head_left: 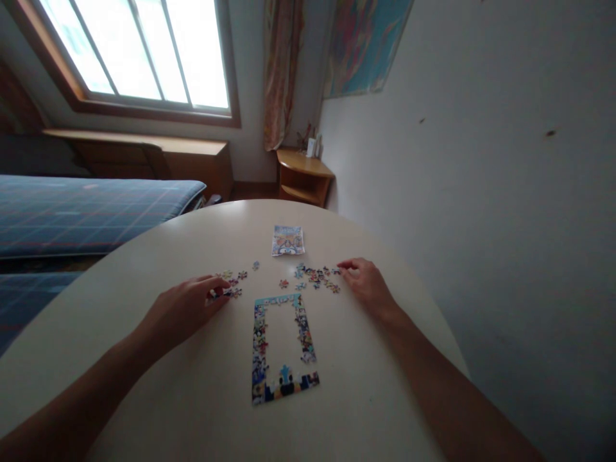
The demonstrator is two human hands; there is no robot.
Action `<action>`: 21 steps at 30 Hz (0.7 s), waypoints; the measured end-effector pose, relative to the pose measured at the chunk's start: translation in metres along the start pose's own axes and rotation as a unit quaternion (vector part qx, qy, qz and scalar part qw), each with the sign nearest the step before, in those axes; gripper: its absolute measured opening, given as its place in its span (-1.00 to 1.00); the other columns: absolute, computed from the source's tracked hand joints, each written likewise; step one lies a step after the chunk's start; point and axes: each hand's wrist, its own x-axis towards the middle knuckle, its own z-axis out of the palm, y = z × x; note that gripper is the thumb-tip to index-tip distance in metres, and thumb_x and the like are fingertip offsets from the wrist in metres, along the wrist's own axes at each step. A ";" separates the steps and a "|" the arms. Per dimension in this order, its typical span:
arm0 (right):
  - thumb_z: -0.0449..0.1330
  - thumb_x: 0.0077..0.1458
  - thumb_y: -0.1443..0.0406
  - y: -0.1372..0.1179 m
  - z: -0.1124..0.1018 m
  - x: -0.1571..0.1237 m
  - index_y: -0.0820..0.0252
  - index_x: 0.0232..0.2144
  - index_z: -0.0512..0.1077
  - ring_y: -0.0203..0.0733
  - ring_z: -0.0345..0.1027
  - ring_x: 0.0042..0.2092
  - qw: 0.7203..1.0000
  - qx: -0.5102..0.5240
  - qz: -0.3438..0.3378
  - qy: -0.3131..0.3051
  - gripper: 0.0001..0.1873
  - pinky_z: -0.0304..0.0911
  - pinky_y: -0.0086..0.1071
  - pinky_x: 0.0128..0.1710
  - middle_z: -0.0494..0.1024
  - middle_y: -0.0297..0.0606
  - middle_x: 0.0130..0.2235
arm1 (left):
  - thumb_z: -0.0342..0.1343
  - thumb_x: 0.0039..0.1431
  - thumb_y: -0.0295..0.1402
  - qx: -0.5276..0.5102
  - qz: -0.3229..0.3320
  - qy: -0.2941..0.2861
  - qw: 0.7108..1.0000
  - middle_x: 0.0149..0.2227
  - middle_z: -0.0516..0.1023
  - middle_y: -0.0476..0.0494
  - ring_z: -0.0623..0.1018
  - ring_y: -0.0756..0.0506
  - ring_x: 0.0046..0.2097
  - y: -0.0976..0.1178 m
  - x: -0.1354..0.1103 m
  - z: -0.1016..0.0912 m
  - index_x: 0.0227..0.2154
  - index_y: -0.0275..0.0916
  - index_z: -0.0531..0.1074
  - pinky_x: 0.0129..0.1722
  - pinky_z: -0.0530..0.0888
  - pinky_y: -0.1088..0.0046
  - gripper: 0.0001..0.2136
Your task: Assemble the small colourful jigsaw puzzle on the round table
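A jigsaw puzzle border (pixel 258 346) lies on the table, joined into a frame, with a gap in its lower right side. My left hand (pixel 187 307) rests left of it, thumb and fingers apart over a small group of loose puzzle pieces (pixel 235 293); some are hidden beneath the fingers. Beyond the frame's top right corner is a larger cluster of loose pieces (pixel 315 276). At that cluster's right edge, my right hand (pixel 366 283) pinches a puzzle piece (pixel 336 271) between thumb and index finger. A single reddish piece (pixel 283 283) sits between the two groups.
The round white table (pixel 202 404) carries a printed picture sheet or packet (pixel 287 240) behind the pieces. A wall (pixel 481 192) runs close on the right. To the left is a plaid mattress (pixel 96 212), and a corner shelf (pixel 305 163) stands past the table.
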 end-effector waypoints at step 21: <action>0.19 0.19 0.11 -0.018 0.011 0.001 -0.06 -0.08 0.58 0.01 0.29 0.10 0.998 -0.030 -0.033 -0.045 -0.71 0.08 -0.05 0.12 0.51 -0.22 0.05 | -0.05 0.22 -0.07 -0.003 -0.013 0.019 1.000 -0.18 0.62 -0.11 0.59 -0.19 -0.25 0.002 0.000 0.002 -0.12 -0.03 0.56 -0.30 0.41 0.35 -0.65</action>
